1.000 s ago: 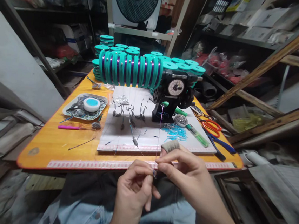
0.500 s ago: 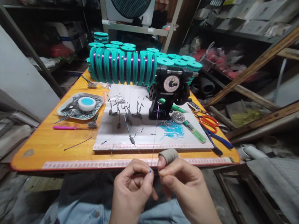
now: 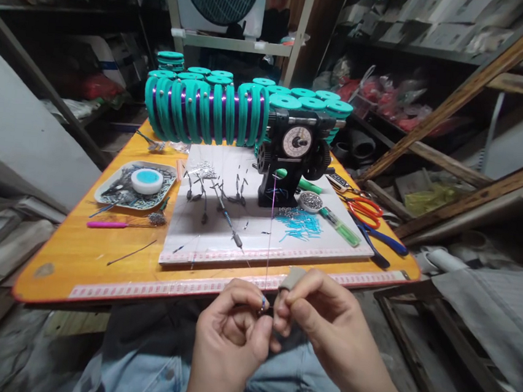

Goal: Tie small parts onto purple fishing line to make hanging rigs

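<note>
My left hand (image 3: 232,335) is closed in a pinch over the table's front edge, with the end of a thin purple fishing line (image 3: 269,240) at its fingertips. A tiny blue piece (image 3: 263,303) shows on the line there. Close beside it, my right hand (image 3: 319,312) has thumb and forefinger pressed together; what sits between them is too small to make out. A grey wrap (image 3: 291,279) covers one of its fingers. The line runs taut up to the black winding machine (image 3: 288,155), which carries a row of teal spools (image 3: 205,111).
On the white board (image 3: 210,246) lie dark sinker rigs (image 3: 236,240), blue tubes (image 3: 302,226), a dish of small metal parts (image 3: 310,201) and a green-handled cutter (image 3: 339,227). Orange scissors (image 3: 364,212) and blue pliers (image 3: 387,237) lie right. A tray (image 3: 102,193) stands left.
My right hand has moved off the line, down and slightly right of my left fingertips. The left hand keeps its pinch, its thumb now lower. The whole view has shifted slightly.
</note>
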A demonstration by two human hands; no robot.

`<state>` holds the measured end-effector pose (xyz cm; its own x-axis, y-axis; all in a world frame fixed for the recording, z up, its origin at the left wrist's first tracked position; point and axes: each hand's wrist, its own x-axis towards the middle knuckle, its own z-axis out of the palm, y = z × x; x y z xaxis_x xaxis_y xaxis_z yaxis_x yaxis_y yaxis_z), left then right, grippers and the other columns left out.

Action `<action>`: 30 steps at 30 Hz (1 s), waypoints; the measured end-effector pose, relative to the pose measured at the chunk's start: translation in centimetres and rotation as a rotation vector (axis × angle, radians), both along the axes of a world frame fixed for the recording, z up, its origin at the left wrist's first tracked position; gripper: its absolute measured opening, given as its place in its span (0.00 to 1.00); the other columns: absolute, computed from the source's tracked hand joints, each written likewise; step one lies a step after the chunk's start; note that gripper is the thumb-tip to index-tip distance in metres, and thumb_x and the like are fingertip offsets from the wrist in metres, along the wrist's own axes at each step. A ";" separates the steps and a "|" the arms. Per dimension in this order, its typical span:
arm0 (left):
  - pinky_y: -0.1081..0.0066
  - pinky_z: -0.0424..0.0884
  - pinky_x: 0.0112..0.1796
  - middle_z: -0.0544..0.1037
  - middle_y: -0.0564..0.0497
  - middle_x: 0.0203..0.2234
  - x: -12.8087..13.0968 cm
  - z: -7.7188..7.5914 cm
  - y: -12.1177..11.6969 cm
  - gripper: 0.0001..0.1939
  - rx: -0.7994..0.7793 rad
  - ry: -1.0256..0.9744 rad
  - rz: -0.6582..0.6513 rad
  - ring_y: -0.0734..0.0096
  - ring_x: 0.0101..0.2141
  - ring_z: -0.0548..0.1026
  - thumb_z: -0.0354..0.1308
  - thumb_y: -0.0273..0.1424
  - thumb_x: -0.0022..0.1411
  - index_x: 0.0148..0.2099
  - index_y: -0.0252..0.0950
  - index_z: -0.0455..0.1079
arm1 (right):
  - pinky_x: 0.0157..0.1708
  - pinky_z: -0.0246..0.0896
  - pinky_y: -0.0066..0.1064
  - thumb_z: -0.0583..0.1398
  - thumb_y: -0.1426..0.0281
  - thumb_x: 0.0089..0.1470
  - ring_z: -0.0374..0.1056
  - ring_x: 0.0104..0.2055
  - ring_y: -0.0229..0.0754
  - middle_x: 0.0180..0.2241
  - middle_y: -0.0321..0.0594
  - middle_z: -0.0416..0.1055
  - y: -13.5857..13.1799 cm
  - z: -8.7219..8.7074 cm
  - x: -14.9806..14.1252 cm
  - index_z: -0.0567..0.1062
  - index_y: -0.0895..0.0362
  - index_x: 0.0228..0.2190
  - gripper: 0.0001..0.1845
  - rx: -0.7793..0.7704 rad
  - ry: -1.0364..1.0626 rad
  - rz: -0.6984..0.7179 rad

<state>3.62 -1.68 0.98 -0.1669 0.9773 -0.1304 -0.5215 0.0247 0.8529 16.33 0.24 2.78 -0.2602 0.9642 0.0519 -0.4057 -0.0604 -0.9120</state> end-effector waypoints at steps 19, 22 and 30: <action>0.85 0.70 0.17 0.73 0.55 0.35 -1.9 -0.6 -0.1 0.09 -0.056 -0.049 -0.170 0.95 0.13 0.63 0.66 0.34 0.58 0.32 0.34 0.74 | 0.33 0.62 0.29 0.54 0.78 0.62 0.67 0.34 0.39 0.32 0.38 0.69 -1.1 1.6 0.1 0.70 0.56 0.34 0.08 0.581 -1.011 -0.125; 0.76 0.79 0.26 0.73 0.58 0.31 -2.0 -0.2 -0.1 0.09 -0.155 -0.180 -0.207 0.98 0.12 0.56 0.67 0.35 0.57 0.33 0.34 0.74 | 0.36 0.61 0.30 0.53 0.76 0.63 0.66 0.37 0.40 0.33 0.38 0.69 -1.0 1.5 -0.2 0.69 0.55 0.33 0.08 0.452 -0.934 -0.034; 0.82 0.74 0.25 0.73 0.59 0.25 -1.7 -0.2 -0.2 0.09 -0.203 -0.306 -0.164 0.93 0.14 0.58 0.69 0.34 0.54 0.33 0.34 0.77 | 0.30 0.57 0.25 0.63 0.59 0.60 0.62 0.26 0.34 0.24 0.31 0.65 -1.0 -0.9 -2.6 0.71 0.54 0.31 0.12 -0.181 -0.004 0.070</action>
